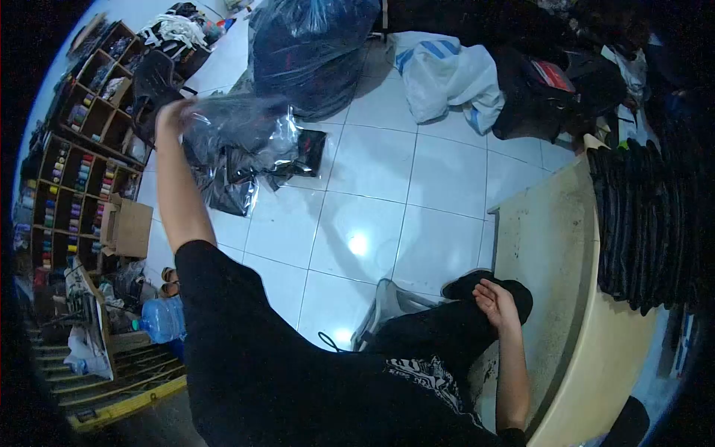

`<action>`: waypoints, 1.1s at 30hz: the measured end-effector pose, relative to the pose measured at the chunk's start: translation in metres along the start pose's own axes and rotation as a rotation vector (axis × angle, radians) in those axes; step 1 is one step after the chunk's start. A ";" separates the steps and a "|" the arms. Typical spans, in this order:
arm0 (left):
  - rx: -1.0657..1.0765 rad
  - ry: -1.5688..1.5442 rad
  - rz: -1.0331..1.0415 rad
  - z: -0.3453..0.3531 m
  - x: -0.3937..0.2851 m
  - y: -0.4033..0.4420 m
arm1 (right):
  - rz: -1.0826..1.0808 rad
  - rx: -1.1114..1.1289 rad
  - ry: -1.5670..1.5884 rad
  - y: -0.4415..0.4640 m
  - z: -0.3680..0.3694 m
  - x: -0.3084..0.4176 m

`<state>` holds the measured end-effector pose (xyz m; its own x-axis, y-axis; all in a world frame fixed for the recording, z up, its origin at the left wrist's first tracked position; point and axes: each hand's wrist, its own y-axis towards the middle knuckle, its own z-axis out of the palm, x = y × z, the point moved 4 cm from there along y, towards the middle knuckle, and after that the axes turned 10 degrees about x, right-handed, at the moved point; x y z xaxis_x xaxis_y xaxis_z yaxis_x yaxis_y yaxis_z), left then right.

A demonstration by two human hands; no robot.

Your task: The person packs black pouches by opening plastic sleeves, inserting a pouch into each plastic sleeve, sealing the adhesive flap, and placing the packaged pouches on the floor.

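My left hand [174, 115] is stretched far out at the upper left, its fingers closed on the edge of a clear plastic bag [246, 119]. The bag spreads to the right over dark plastic-wrapped packets [242, 167] on the tiled floor. Near my knee, at the lower right, my right hand [493, 302] is held palm up with its fingers slightly apart and nothing in it. Below it are my dark trousers [432, 335].
A large dark sack [313, 59] and a white sack [447, 78] stand on the floor ahead. Thread shelves [74, 186], a cardboard box [128, 227] and a water bottle [161, 320] are left. Stacked dark garments [640, 223] lie on the cream table [547, 246] at right.
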<state>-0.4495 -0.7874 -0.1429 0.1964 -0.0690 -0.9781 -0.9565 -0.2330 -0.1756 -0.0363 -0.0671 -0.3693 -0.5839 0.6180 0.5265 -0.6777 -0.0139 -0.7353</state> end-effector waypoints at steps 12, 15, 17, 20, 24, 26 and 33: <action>-0.200 -0.055 0.058 -0.010 0.106 -0.033 | -0.137 0.059 0.079 -0.034 -0.007 -0.031; -0.134 -0.065 -0.069 0.052 0.157 -0.078 | -0.190 0.041 0.159 -0.041 -0.015 -0.040; -0.071 0.095 -0.185 0.087 0.202 -0.097 | -0.225 0.036 0.207 -0.046 -0.022 -0.048; 0.172 0.559 -0.309 0.096 0.338 -0.055 | -0.257 0.019 0.248 -0.050 -0.031 -0.058; 0.412 0.894 -0.243 0.199 0.350 -0.139 | -0.306 -0.027 0.268 -0.063 -0.031 -0.065; 0.431 1.177 0.105 0.269 0.327 -0.194 | -0.347 -0.067 0.239 -0.072 -0.034 -0.070; 1.171 0.659 0.527 0.487 0.230 -0.394 | -0.517 -0.108 -0.082 -0.177 -0.011 -0.071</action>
<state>-0.1321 -0.2394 -0.3526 -0.4761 -0.3969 -0.7847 -0.5084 0.8523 -0.1226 0.1301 -0.0992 -0.2810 -0.2218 0.4596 0.8600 -0.8387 0.3599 -0.4087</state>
